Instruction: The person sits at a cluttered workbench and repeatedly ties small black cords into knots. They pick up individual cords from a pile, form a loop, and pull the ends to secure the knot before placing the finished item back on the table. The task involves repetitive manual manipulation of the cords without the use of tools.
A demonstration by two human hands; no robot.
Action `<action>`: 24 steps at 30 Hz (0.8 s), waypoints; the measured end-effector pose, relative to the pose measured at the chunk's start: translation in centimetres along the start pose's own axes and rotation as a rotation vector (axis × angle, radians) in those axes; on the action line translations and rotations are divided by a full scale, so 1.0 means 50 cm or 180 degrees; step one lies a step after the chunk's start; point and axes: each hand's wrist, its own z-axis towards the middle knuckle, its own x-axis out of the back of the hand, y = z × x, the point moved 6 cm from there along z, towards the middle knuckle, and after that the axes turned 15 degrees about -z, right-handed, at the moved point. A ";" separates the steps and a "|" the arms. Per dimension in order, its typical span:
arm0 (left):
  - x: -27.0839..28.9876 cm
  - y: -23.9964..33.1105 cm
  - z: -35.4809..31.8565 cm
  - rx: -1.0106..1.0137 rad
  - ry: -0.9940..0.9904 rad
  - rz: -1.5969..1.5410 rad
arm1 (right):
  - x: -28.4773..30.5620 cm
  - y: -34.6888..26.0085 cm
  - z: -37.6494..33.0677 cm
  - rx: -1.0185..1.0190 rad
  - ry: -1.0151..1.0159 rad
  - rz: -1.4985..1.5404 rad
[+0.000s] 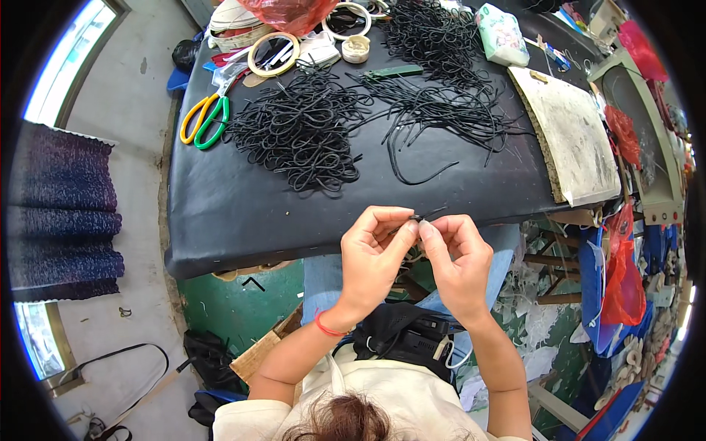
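Observation:
My left hand and my right hand meet just in front of the table's near edge. Both pinch a thin black cord between thumb and fingertips, and a short end of it sticks out to the right. Most of that cord is hidden by my fingers. On the black-covered table lies a heap of looped black cords, left of my hands. Behind them, a bunch of loose, straighter black cords spreads to the right. Further back is another tangled pile of black cord.
Scissors with yellow and green handles lie at the table's left. Tape rolls, a small round tub and a red plastic bag sit at the back. A stained pale board and a tissue pack are on the right.

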 end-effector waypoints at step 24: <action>-0.017 -0.003 -0.008 0.1305 -0.0890 0.1229 | -0.010 0.032 0.026 -0.0708 -0.0485 0.1238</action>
